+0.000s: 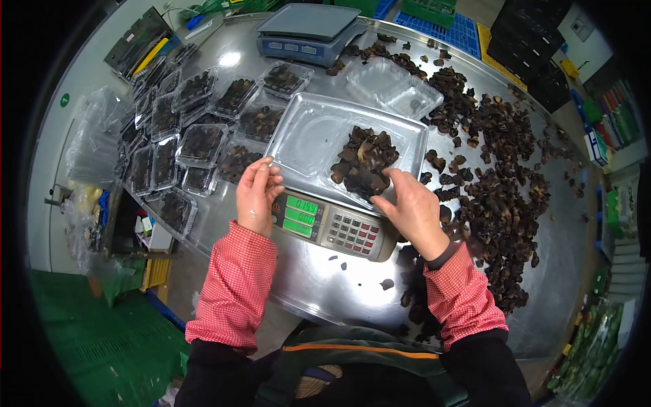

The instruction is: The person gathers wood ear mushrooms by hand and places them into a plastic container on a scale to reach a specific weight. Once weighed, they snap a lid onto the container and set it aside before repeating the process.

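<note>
- The scale (352,234) stood near the middle of the steel table's (305,285) near edge, its green display lit and its metal pan (359,103) on top.
- A clear container (305,139) lay in the pan, with a heap of dark, curled pieces (366,159) in its right part.
- The right hand (415,209) reached over the pan's right near corner, thumb and fingers slightly parted, fingertips at the heap's near right side; whether they gripped a piece, I could not tell.
- The left hand (258,193) was at the pan's left near corner, fingers loosely curled, thumb close to forefinger; I could not tell whether they pinched anything.
- Filled packs (203,142) crowded together along the table's left edge, some stacked.
- Loose pieces (505,197) lay in a broad spread toward the right edge.
- Between the pan and the far edge sat more clear containers (393,85).
- A second scale (308,34) stood at the far edge, left of its middle.
</note>
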A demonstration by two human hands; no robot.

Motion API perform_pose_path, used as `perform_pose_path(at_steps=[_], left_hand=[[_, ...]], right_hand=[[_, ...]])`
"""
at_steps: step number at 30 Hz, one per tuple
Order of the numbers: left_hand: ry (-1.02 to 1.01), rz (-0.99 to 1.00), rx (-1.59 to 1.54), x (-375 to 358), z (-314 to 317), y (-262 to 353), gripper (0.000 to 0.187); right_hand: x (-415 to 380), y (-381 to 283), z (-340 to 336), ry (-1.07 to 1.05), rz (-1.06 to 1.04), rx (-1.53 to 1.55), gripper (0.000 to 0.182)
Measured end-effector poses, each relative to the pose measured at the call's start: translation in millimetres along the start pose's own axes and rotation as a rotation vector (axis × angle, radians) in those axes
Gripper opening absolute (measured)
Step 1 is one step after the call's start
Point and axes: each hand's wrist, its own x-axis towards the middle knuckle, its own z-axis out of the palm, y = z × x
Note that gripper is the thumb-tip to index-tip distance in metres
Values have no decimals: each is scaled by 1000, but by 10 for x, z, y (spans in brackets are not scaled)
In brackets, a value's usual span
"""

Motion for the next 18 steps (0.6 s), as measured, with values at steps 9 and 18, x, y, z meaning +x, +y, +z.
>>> perform_pose_path(at_steps=[9, 18], left_hand=[[-9, -38, -28, -1, -91, -73, 23], [-88, -70, 20, -110, 49, -169, 21]], right_hand=[[182, 155, 110, 78, 105, 357, 16], [283, 312, 103, 272, 102, 406, 13]])
